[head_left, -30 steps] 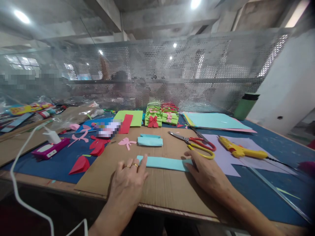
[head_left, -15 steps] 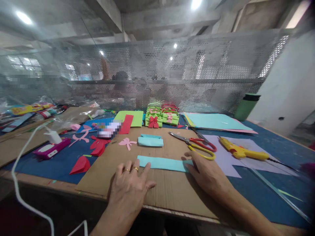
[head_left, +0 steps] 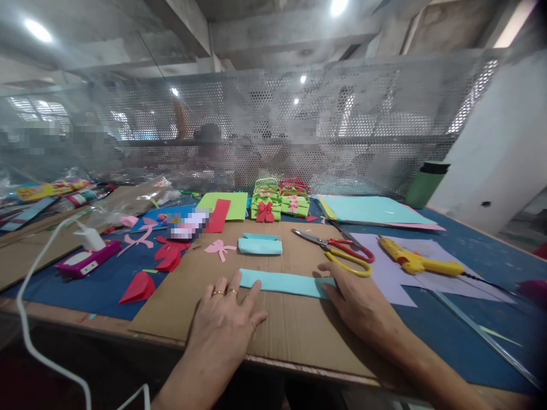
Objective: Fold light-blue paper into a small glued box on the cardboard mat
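A long light-blue paper strip [head_left: 285, 282] lies flat on a brown cardboard sheet [head_left: 294, 336]. My left hand [head_left: 226, 322] rests flat on the cardboard, fingers spread, its fingertips at the strip's left end. My right hand [head_left: 359, 299] lies flat with its fingers pressing the strip's right end. A folded light-blue paper piece [head_left: 260, 244] sits just beyond the strip. Red and yellow scissors [head_left: 342, 252] lie just past my right hand.
A yellow glue gun [head_left: 416, 262] lies on lilac paper at the right. Small green paper baskets [head_left: 277, 202] stand at the back, with green, red and blue sheets. Pink and red cut-outs [head_left: 168, 253] and a magenta box [head_left: 85, 259] lie left. A perforated screen closes the far side, with people behind it.
My left hand slid back off the strip's left end and spread its fingers on the cardboard. My right hand stayed on the right end.
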A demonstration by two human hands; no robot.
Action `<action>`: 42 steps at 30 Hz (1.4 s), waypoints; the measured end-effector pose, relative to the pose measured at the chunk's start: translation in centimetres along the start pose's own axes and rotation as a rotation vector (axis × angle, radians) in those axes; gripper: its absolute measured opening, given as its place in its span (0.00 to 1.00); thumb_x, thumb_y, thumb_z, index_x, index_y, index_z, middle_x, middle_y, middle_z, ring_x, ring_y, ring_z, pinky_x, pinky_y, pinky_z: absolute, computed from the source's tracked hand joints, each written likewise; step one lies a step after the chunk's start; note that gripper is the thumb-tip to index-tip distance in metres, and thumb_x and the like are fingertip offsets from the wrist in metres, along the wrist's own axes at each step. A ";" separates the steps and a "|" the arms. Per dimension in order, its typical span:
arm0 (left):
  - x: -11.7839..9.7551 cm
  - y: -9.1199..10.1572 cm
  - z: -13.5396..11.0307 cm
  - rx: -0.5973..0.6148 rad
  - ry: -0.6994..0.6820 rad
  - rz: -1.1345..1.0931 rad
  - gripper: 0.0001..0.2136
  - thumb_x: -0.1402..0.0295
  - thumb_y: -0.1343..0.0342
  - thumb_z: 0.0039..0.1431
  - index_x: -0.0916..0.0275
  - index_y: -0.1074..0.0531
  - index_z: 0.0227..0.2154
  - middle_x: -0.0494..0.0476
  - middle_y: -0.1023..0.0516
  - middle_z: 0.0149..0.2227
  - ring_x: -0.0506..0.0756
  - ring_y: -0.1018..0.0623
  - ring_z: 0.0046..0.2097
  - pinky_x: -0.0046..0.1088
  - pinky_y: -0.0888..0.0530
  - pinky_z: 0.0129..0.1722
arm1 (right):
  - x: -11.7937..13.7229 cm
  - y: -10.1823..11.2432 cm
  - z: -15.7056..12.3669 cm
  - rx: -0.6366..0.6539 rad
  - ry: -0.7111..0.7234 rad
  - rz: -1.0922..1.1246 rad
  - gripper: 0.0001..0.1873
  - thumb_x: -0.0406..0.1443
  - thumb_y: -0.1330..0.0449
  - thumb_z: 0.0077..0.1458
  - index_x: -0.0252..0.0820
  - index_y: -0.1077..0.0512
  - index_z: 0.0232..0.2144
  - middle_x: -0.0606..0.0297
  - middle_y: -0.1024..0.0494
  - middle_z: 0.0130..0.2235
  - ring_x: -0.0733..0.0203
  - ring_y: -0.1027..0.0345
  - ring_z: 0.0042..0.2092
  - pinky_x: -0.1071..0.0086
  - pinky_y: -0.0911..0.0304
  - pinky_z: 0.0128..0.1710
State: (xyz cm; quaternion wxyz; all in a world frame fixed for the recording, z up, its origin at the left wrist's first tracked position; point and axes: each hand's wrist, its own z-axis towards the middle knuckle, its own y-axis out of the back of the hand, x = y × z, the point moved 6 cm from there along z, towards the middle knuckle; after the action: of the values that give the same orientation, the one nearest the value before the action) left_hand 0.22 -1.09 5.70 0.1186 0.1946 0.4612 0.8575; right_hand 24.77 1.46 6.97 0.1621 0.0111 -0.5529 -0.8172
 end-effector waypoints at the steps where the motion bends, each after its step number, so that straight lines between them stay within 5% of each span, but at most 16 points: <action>1: 0.0 0.0 0.1 0.011 0.006 0.001 0.20 0.54 0.45 0.63 0.49 0.28 0.57 0.68 0.26 0.55 0.69 0.26 0.46 0.44 0.32 0.39 | 0.1 0.0 0.0 0.002 -0.004 0.002 0.18 0.35 0.51 0.61 0.42 0.34 0.52 0.54 0.23 0.52 0.47 0.27 0.50 0.58 0.36 0.46; 20: -0.9 0.6 0.1 -0.131 -0.080 -0.034 0.18 0.61 0.48 0.67 0.63 0.28 0.55 0.60 0.24 0.55 0.60 0.25 0.47 0.41 0.34 0.44 | 0.1 -0.1 0.0 0.012 0.037 -0.035 0.17 0.35 0.52 0.62 0.42 0.33 0.51 0.53 0.22 0.50 0.47 0.25 0.46 0.58 0.35 0.43; 33: -0.6 0.2 0.5 0.048 -0.059 -0.044 0.19 0.60 0.49 0.68 0.60 0.30 0.58 0.59 0.27 0.59 0.62 0.26 0.49 0.41 0.33 0.43 | 0.1 -0.2 0.0 0.010 0.044 0.002 0.16 0.35 0.52 0.62 0.42 0.34 0.51 0.53 0.23 0.51 0.47 0.26 0.48 0.58 0.35 0.44; 42: -0.5 -0.4 0.1 0.125 -0.088 -0.010 0.20 0.61 0.51 0.68 0.59 0.33 0.60 0.59 0.30 0.61 0.66 0.26 0.51 0.44 0.32 0.44 | 0.3 0.9 -0.5 0.009 -0.112 0.086 0.18 0.35 0.50 0.61 0.42 0.35 0.53 0.55 0.22 0.49 0.48 0.28 0.49 0.59 0.38 0.46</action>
State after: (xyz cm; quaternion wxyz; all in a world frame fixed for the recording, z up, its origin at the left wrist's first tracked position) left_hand 0.73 -0.96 5.33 0.1306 0.2366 0.5090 0.8173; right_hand 24.77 0.67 7.62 0.1658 -0.0580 -0.5647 -0.8063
